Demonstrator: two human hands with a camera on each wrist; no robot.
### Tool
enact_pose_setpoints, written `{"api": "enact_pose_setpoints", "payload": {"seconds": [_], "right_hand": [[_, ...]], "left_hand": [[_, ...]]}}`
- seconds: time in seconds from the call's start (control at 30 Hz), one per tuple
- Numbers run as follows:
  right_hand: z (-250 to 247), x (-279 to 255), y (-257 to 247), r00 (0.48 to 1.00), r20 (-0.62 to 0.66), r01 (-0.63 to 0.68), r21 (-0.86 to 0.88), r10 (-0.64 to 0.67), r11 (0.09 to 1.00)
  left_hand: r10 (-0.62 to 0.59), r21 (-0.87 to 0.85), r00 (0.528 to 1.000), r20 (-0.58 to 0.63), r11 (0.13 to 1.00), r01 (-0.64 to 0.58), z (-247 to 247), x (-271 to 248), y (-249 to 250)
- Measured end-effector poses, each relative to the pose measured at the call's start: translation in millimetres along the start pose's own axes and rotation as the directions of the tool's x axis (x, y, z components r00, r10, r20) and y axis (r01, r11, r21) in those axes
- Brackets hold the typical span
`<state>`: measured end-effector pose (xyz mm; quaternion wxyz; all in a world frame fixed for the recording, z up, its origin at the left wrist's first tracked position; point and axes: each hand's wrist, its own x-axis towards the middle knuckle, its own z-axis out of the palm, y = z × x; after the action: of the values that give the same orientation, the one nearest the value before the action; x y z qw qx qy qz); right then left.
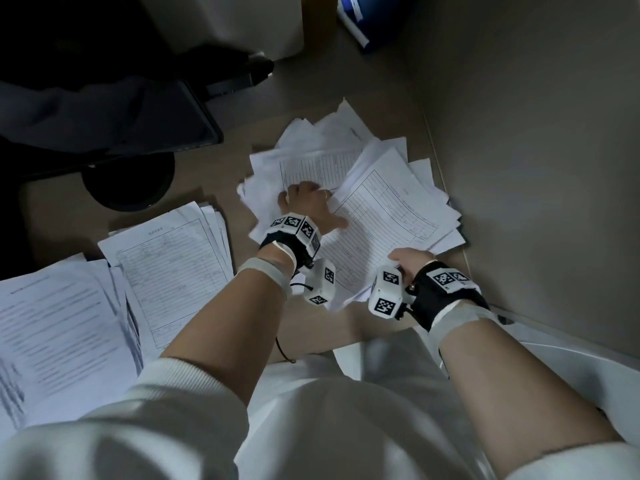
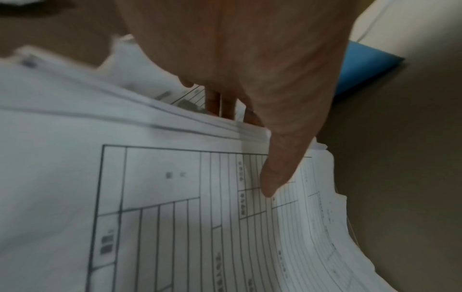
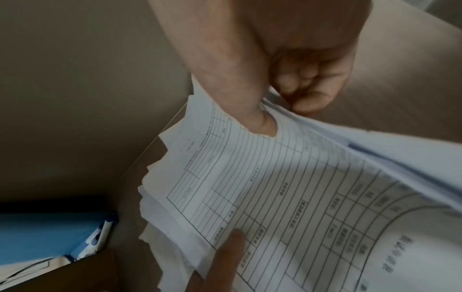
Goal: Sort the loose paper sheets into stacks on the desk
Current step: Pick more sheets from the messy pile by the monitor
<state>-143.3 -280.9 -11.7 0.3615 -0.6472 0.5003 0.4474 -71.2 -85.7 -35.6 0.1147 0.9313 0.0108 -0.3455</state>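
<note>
A loose pile of white paper sheets (image 1: 332, 157) lies on the brown desk (image 1: 304, 91) against the right partition. On top is a bundle of ruled form sheets (image 1: 391, 209). My left hand (image 1: 311, 202) pinches its far edge, thumb (image 2: 271, 177) on top and fingers tucked under the sheets. My right hand (image 1: 412, 261) grips the bundle's near edge, thumb (image 3: 250, 110) on the form sheets (image 3: 287, 187) and fingers curled beneath. A stack of forms (image 1: 173, 265) and a stack of text pages (image 1: 59, 327) lie at the left.
A dark flat screen (image 1: 166, 116) on a round black base (image 1: 128, 181) stands at the back left. A blue and white box (image 1: 356, 19) sits at the back. The grey partition (image 1: 519, 168) closes off the right side. A blue folder (image 3: 45, 233) lies beyond the pile.
</note>
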Motion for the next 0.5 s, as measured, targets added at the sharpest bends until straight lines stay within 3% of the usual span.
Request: {"api": "enact_pose_setpoints", "payload": {"seconds": [0.07, 0.1, 0.2, 0.27, 0.37, 0.5], "right_hand": [[3.9, 9.8, 6.6, 0.998, 0.039, 0.052, 0.028, -0.053, 0.998], [3.3, 16.2, 10.7, 0.995, 0.014, 0.1, 0.058, -0.101, 0.993], [-1.9, 14.0, 12.2, 0.983, -0.145, 0.135, 0.153, -0.113, 0.979], [-2.9, 7.7, 8.3, 0.969, -0.23, 0.144, 0.233, -0.089, 0.962], [0.7, -2.5, 0.7, 0.944, -0.297, 0.239, 0.303, -0.147, 0.923], [7.5, -12.9, -5.3, 0.96, -0.173, 0.245, 0.151, -0.218, 0.958]], "left_hand": [[-0.022, -0.002, 0.995, 0.096, 1.0, 0.023, -6.5, 0.3, 2.0], [-0.015, -0.081, 0.992, 0.126, 0.996, 0.025, -7.0, -0.6, 1.5], [-0.001, -0.456, 0.996, 0.087, 0.889, 0.041, -0.8, -12.8, -0.2], [-0.055, -0.584, 0.997, 0.052, 0.808, 0.075, 5.6, -24.0, -2.5], [-0.107, -0.617, 0.989, 0.103, 0.773, 0.148, 15.2, -40.4, -8.8], [-0.185, -0.594, 0.978, 0.092, 0.779, 0.203, 16.3, -53.9, -25.7]]}}
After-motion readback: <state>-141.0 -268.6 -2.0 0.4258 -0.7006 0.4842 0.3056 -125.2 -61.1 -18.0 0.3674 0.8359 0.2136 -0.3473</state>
